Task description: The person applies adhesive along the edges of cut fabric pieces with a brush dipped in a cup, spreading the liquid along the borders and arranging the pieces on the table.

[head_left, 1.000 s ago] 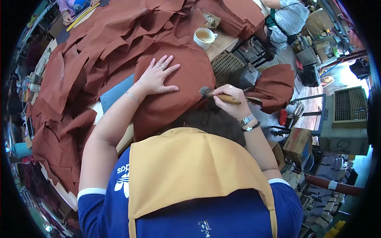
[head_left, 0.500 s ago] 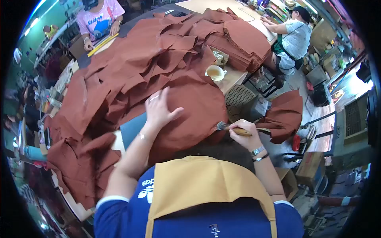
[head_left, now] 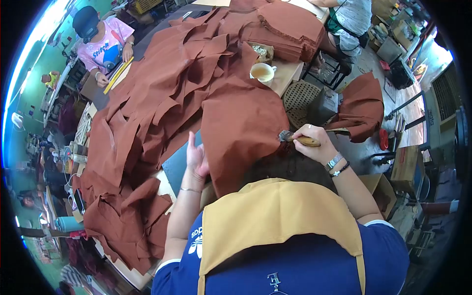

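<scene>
One brush: wooden handle pinched between thumb and fingers of the right hand; bristles at the right rim of the front sheet
Front sheet: reddish brown, broad, spread at the near end of the heap of loose sheets
Left hand: at the front sheet's left edge, thumb standing apart; fingers partly hidden, so whether they hold the sheet, cannot tell
Rim progress: brush at one spot, brushing judged underway; finished length and remainder not determinable
Other sheets: loose heap and neat stack beyond; whether either has been brushed, cannot tell
Cup: upright near the stack, pale contents
</scene>
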Available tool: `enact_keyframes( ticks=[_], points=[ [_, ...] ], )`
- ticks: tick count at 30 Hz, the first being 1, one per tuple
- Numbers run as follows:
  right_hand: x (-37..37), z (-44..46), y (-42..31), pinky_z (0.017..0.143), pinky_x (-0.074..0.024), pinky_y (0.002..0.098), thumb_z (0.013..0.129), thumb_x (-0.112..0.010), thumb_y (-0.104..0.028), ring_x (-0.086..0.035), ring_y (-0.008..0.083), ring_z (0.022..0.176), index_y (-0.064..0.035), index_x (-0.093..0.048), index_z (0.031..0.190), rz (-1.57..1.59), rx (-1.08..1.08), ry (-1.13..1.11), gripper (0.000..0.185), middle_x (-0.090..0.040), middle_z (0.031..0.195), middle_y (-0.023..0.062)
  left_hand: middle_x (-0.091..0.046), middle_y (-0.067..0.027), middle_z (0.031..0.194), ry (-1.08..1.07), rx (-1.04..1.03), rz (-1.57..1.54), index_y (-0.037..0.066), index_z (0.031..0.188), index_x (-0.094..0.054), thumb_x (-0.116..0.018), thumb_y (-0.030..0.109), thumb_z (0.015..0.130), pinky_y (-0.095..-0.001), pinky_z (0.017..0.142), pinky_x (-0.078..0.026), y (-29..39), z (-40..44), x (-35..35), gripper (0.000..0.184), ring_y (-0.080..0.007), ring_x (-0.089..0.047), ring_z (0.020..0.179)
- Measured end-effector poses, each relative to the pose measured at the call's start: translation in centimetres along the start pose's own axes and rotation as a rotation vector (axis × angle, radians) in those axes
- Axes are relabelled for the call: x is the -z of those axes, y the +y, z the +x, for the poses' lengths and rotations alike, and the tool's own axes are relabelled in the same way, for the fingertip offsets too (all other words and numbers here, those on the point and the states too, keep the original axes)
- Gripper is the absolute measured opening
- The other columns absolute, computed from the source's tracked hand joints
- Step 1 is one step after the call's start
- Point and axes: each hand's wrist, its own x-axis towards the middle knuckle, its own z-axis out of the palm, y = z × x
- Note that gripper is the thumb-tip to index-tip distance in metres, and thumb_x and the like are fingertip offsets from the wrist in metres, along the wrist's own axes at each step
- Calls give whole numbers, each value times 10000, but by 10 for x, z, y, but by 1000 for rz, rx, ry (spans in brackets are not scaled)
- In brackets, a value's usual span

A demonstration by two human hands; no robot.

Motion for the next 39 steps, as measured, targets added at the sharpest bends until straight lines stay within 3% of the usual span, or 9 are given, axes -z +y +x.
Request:
enact_keyframes(
  ticks=[11,16,20,25,27,29,30,34,39],
  points=[
    [-3,-3,0,688,-531,365,753,-727,-101,-666,302,740,-51,-686,853,-13,4,34,119,-662,802,125,-622,-144,1341,6,122,-120,28,1333,-568,-535,319,1003,-443,1057,-467,-44,14,43,441,-276,-598,1217],
    [-2,-2,-4,691,-532,362,758,-721,-104,-669,300,741,-47,-684,856,2,-15,18,119,-665,802,129,-637,-120,1309,336,-103,628,46,1319,-588,-602,293,989,-378,1009,-485,0,-6,2,412,-219,-613,1165],
    [-3,-3,-3,692,-532,364,754,-715,-101,-666,304,744,-42,-678,857,10,-14,21,124,-664,799,131,-666,-89,1178,568,-629,1613,23,1212,-605,-562,287,1031,-339,898,-494,66,-5,59,323,-135,-610,1054],
    [-4,-3,-3,681,-526,371,748,-714,-95,-655,309,737,-36,-667,848,-1,-1,21,125,-656,785,132,-655,-147,1096,1118,-937,2261,58,1119,-590,-693,246,917,-433,809,-507,83,-29,-1,296,-314,-652,971],
    [-6,-2,0,668,-520,370,744,-716,-88,-646,311,723,-34,-665,847,6,12,33,127,-648,773,134,-606,-155,1276,753,-1223,2454,99,1257,-565,-710,285,895,-535,954,-452,56,-20,-20,432,-339,-576,1186],
    [-5,-2,-3,668,-522,368,740,-716,-83,-651,306,725,-33,-662,834,4,-1,35,119,-646,771,134,-341,-184,1578,560,-668,2620,171,1449,-476,-658,508,895,-729,1100,-229,8,-14,-14,673,-372,-275,1481],
    [-4,-2,-3,669,-523,366,739,-717,-80,-653,304,726,-32,-661,828,3,-5,33,116,-646,769,134,-258,-190,1621,526,-380,2700,177,1514,-410,-631,605,880,-664,1118,-298,-7,-9,-2,796,-385,-186,1516],
    [25,-2,10,694,-547,377,742,-707,-59,-676,295,755,-28,-691,824,-272,-90,-4,89,-665,790,145,-167,-192,1651,366,-368,2435,170,1556,-337,-650,623,857,-485,1180,-312,-2,7,16,890,-425,-104,1522],
    [-2,16,-17,714,-534,339,762,-729,-63,-679,251,768,-22,-697,844,69,-22,87,97,-686,829,124,-207,-200,1633,229,-372,2509,210,1541,-368,-681,666,800,-507,1121,-402,32,37,23,924,-420,-169,1509]
  ],
)
